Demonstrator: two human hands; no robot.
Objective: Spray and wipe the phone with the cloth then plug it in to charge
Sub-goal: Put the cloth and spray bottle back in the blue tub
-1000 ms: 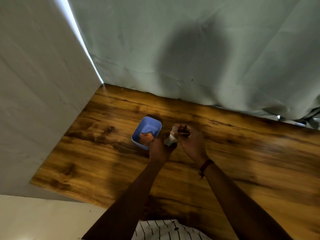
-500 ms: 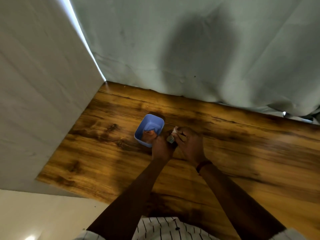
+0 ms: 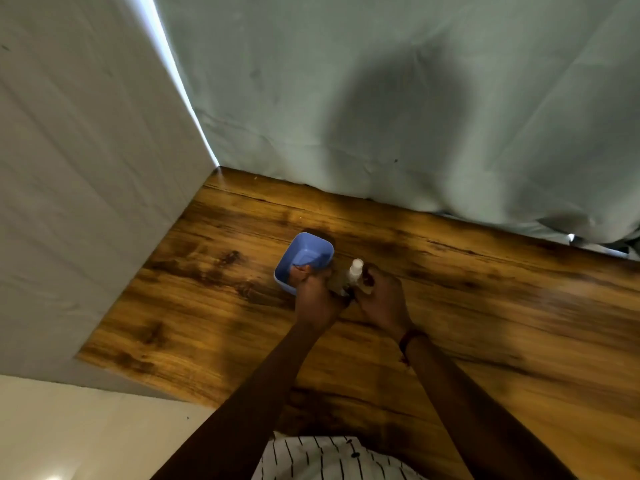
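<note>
Both hands are out over the wooden counter (image 3: 467, 306). My left hand (image 3: 317, 299) sits at the near rim of the blue tub (image 3: 304, 261), thumb inside it; whether that grip is closed on anything, I cannot tell. My right hand (image 3: 381, 299), at three o'clock from the left, is wrapped around the small spray bottle (image 3: 355, 271), white cap up. Its label is too blurred to read.
</note>
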